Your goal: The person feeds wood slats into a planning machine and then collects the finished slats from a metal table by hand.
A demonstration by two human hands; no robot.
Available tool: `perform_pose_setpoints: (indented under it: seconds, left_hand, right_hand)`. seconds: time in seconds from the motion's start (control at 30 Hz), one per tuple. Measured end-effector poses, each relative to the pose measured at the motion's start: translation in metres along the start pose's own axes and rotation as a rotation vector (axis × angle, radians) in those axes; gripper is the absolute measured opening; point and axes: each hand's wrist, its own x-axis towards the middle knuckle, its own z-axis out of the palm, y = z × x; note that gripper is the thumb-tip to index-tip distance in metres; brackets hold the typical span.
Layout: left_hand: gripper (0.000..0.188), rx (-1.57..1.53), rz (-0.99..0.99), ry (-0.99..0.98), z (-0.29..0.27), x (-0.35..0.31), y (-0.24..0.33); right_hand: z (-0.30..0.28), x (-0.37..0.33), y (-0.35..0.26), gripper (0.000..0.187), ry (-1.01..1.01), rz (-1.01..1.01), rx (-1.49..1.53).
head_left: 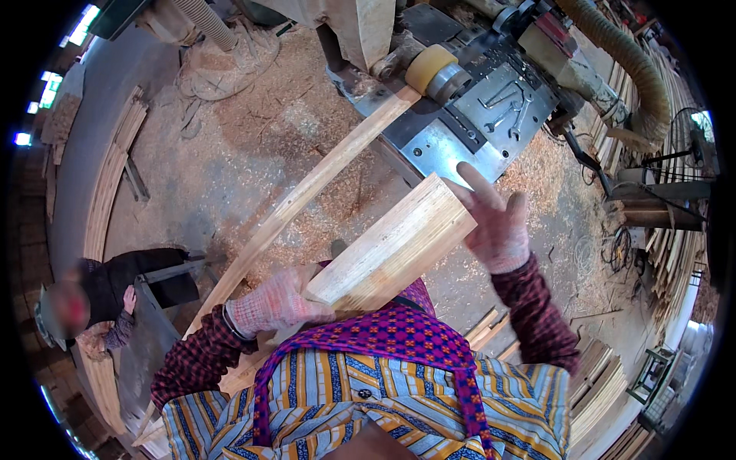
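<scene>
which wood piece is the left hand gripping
The short, thick block in the left hand; the long, narrow board runs toward the yellow roller.

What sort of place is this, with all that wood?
Probably a woodworking shop: wood shavings cover much of the floor, long boards are stacked at the left, and wrenches lie on a big metal machine.

The block (395,245) and the left plank (307,194) are bare, matt wood. The gloves (502,238) look like knitted cloth, the apron (399,326) smooth cloth; the far bench (437,148) and its wrenches (521,114) are glossy metal.
</scene>
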Motion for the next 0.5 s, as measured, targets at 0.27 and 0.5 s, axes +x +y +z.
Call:
perform_pose_setpoints:
  seconds: [0.27,0.5]
  left_hand:
    - [0.066,-0.128,-0.146,-0.051,-0.003,0.002,-0.01]
    - [0.069,-0.183,-0.123,0.041,0.004,0.0,0.006]
  right_hand:
    - [0.069,0.049,0.063,0.107,-0.182,-0.359,0.641]
    - [0.067,0.056,0.064,0.071,-0.274,-0.403,0.616]
